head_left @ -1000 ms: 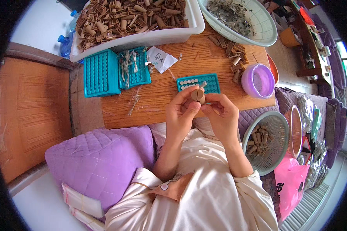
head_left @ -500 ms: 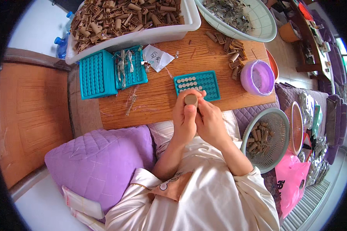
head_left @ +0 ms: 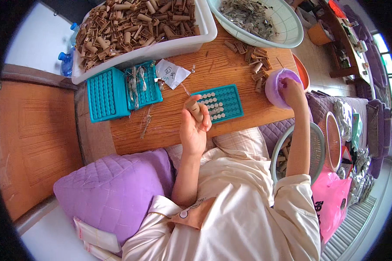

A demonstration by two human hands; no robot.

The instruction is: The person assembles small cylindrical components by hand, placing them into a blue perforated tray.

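Note:
My left hand is closed around a tan-brown plastic cylinder, which stands up tilted between thumb and fingers. Just beyond it on the wooden table lies a teal tray with small round pockets. White discs sit in its left part. Over to the right, my right hand reaches down into a purple tub. The tub wall and the hand itself hide most of its fingers, so what they touch inside is not visible.
A large white bin of brown plastic parts stands at the back left, beside a pale green basket of small metal pieces. Loose brown parts lie near the tub. Teal trays are stacked left; a grey-green colander stands right.
My hands were together around the brown cylinder. Now the right hand has let go and moved right into the purple tub, while the left keeps the cylinder and has shifted slightly left.

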